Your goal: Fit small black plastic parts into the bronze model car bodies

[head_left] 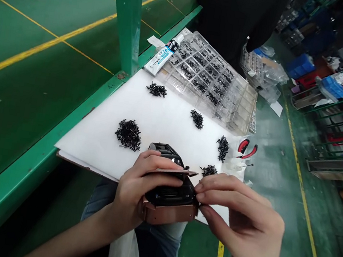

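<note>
With right hand (245, 212), presses fingertips together at the right end of the casing (171, 215), cannot tell around what; with left hand (131, 189), steadies it over the near edge of the white board (91, 146), flap (170, 171) between parted fingers. Calls for fine control. Glossy black curves, flat coppery side; beyond, spiky screws (128, 134).

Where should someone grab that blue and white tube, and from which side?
I'd pinch the tube across its printed body, coming from above: it lies lengthwise, cap end pointing away, and the clear compartment box crowds its right side.
</note>
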Demonstrator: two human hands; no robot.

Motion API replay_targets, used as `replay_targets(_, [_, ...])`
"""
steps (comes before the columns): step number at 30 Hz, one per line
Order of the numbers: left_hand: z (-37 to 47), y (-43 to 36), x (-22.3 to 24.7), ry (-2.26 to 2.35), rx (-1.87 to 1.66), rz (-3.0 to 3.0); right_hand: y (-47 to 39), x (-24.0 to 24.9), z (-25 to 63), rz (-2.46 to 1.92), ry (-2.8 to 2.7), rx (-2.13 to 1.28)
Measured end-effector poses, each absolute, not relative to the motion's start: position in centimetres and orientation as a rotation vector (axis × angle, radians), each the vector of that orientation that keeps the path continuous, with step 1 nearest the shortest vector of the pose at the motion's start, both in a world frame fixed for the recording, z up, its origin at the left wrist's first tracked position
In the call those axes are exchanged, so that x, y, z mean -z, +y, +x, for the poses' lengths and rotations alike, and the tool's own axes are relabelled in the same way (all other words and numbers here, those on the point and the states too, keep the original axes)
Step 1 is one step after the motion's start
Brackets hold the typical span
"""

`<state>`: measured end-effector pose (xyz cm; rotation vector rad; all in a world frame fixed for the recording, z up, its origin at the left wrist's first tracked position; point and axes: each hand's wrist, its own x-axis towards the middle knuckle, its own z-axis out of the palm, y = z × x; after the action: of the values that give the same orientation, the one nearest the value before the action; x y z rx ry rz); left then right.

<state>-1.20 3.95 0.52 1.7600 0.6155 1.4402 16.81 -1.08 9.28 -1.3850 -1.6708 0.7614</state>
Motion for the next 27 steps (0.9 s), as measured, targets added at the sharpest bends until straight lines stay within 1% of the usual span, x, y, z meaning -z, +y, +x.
replay_targets(5, [-1.2, 4.1, -0.8, 0.646, -1.428, 1.799, -1.0, -9.7, 17.1, -1.399, -1.731, -0.75])
replay_targets(17, [-1.6, 4.6, -1.2, 0.767, -1.469, 1.833, 0.9, -9.2, 17.5, -1.22, -1.71, -0.939])
replay_targets(23, [-1.8, 4.7, -1.2, 0.794, -1.459, 1.82, 1.4, -7.5, 17.2, -1.07, -1.47, -1.127])
replay_targets(27, [-1.8, 5.0, -1.4, 0.778, -1.451, 1.811, 1.7, -6.6, 16.8, -0.976, -1.375, -1.139])
